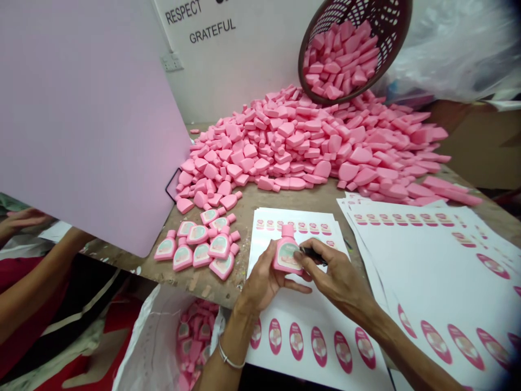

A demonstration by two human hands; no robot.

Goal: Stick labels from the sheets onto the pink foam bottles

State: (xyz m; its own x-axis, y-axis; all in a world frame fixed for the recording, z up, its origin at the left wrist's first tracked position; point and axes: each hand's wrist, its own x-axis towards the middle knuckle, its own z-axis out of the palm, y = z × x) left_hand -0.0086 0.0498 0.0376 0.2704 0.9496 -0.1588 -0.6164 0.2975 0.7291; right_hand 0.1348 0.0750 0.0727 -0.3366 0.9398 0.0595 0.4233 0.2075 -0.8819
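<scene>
My left hand [260, 277] is closed round the base and side of a small pink bottle [287, 247], held upright above the sheets. A pale green and white label covers the bottle's front. My right hand [336, 274] grips a thin black tool [314, 255] whose exact kind is hidden by the fingers. The right thumb and fingertips touch the label's right edge. Beneath both hands lies a white sheet of stickers [280, 304], with small labels along its top and pink ovals along its bottom. Several labelled pink bottles [201, 254] lie to the left.
A large heap of unlabelled pink bottles [268, 146] covers the table's back, below a tipped brown basket [401, 32]. More sticker sheets [427, 271] lie right. A pale panel [89, 119] stands left, another person's arm [36, 266] behind it. A white sack [150, 336] holds bottles below the edge.
</scene>
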